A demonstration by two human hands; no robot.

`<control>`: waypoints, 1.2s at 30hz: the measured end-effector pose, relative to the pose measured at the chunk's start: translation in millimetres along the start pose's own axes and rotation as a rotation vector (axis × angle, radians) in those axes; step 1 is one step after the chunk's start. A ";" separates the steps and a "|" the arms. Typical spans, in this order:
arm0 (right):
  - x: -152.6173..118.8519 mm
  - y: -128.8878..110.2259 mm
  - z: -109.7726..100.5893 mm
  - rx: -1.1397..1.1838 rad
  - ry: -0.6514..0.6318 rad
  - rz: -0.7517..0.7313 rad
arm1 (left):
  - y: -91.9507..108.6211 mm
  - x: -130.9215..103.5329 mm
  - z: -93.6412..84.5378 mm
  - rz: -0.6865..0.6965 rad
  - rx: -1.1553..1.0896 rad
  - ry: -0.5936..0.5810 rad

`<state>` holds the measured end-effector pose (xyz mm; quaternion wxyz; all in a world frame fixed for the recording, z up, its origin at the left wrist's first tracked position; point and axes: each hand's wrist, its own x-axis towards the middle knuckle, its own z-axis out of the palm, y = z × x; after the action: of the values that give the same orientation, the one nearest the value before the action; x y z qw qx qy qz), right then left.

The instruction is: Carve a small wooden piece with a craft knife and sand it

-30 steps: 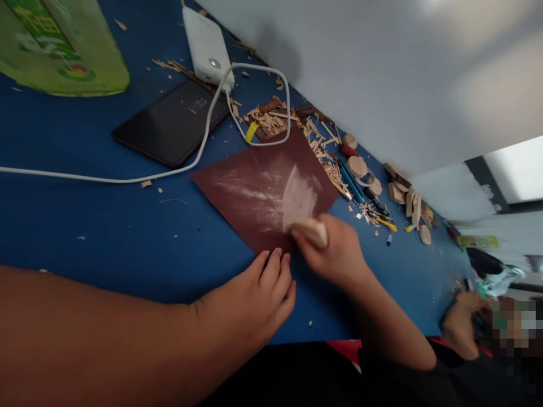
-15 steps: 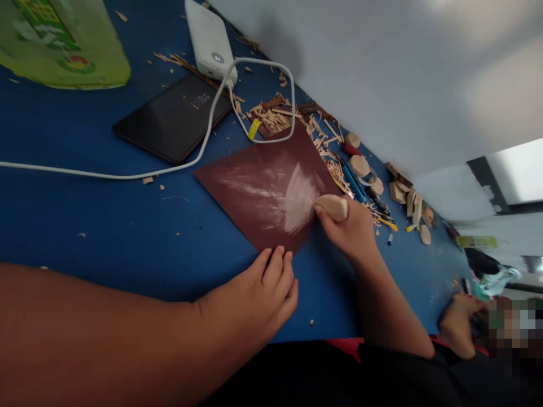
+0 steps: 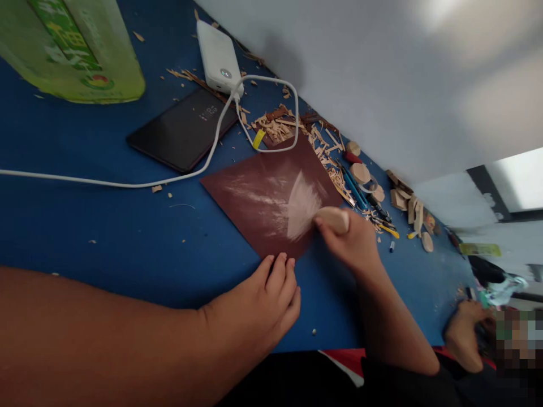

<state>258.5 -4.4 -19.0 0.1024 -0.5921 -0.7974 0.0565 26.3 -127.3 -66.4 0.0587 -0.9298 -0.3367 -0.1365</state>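
Observation:
A dark red-brown sheet (image 3: 250, 209), like sandpaper, lies on the blue table (image 3: 139, 232), with pale dust streaked over its middle and right part. My right hand (image 3: 354, 234) grips a rounded piece of light wood (image 3: 335, 219) at the sheet's right edge. Below the sheet, my left hand (image 3: 269, 294) rests flat, its fingertips at the sheet's lower corner and its fingers extended.
Beyond the sheet lie a phone (image 3: 182, 133), a white power bank (image 3: 218, 56) with a looping cable and a green bag (image 3: 85, 56). Wood shavings, blue tools (image 3: 355, 189) and wood blocks (image 3: 409, 203) line the wall. Another person's arm (image 3: 464, 333) is at right.
The whole view has shifted slightly, so the table's things appear a little lower. My right hand still holds the wood at the sheet's right edge, and my left hand stays at the lower corner.

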 end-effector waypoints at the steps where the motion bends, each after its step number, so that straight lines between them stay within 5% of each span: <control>1: 0.4 1.1 -0.7 -0.018 0.056 0.040 | -0.1 -0.1 0.1 0.003 0.000 0.006; 3: -1.8 -0.5 -1.7 -0.031 0.059 0.024 | -0.3 -0.1 0.6 0.016 -0.004 0.019; 6: -7.0 -6.3 -2.1 0.033 -0.146 -0.133 | -0.5 -0.1 1.2 0.011 -0.011 0.026; 11: -1.5 -1.2 -2.2 -0.025 0.064 0.050 | -1.4 0.3 1.8 0.022 0.000 0.034; 16: -5.3 -0.1 -2.4 0.003 -0.127 -0.092 | -2.4 0.5 1.4 0.026 0.011 0.031; 20: -2.4 5.0 -3.2 -0.060 0.070 0.070 | -1.7 0.4 1.5 0.025 0.022 0.019; 24: -4.4 3.8 -2.3 -0.042 -0.108 -0.089 | -0.3 0.5 0.5 0.003 0.024 0.019; 29: -0.9 5.7 -2.9 -0.077 0.087 0.061 | -1.1 1.0 -1.0 0.009 0.030 0.002; 33: -3.3 0.2 -1.7 -0.029 -0.125 -0.103 | -0.7 1.2 2.2 0.007 0.035 0.033; 36: 0.6 1.2 -1.9 -0.067 0.041 0.038 | -0.6 0.8 3.9 0.006 0.035 0.022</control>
<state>259.8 -3.5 -17.3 0.0975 -0.6110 -0.7853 0.0195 27.3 -125.6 -69.8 0.0790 -0.9282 -0.3353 -0.1408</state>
